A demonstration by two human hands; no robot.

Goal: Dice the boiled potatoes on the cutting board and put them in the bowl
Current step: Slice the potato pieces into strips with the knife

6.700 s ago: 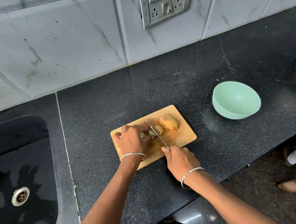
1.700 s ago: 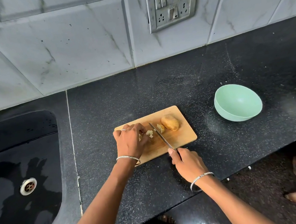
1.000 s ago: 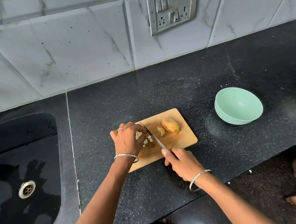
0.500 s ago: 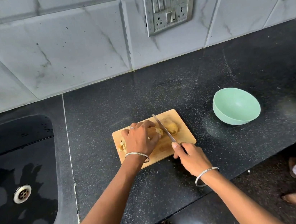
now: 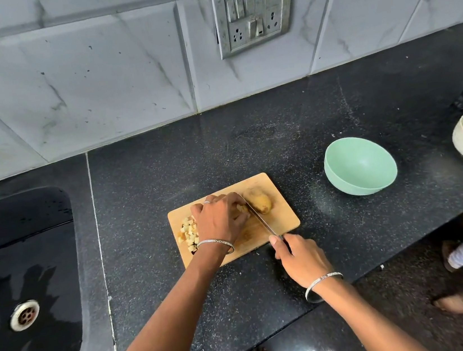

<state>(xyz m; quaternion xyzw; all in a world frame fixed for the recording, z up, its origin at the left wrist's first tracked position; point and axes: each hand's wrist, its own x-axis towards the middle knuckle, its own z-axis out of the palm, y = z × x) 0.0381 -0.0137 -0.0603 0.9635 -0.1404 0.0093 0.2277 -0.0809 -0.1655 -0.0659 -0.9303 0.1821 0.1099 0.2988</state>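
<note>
— Since half a second ago, the left hand (image 5: 220, 221) has slid right and uncovered the diced cubes (image 5: 189, 232) at the board's left end.
— And the fingers (image 5: 229, 202)?
— Curled, pressing down on a potato piece (image 5: 242, 209), hard against the knife (image 5: 259, 218). The right hand (image 5: 301, 257) wraps the handle.
— What could go wrong?
— Boiled potato is soft. If the piece squashes or rolls, the blade may nick those knuckles. The larger potato (image 5: 261, 202), just beyond the blade, could get shoved off the cutting board (image 5: 286, 221).
— The bowl?
— The mint-green bowl (image 5: 343, 184) stands well apart on the surface (image 5: 250, 149). Cubes could spill on the way.
</note>
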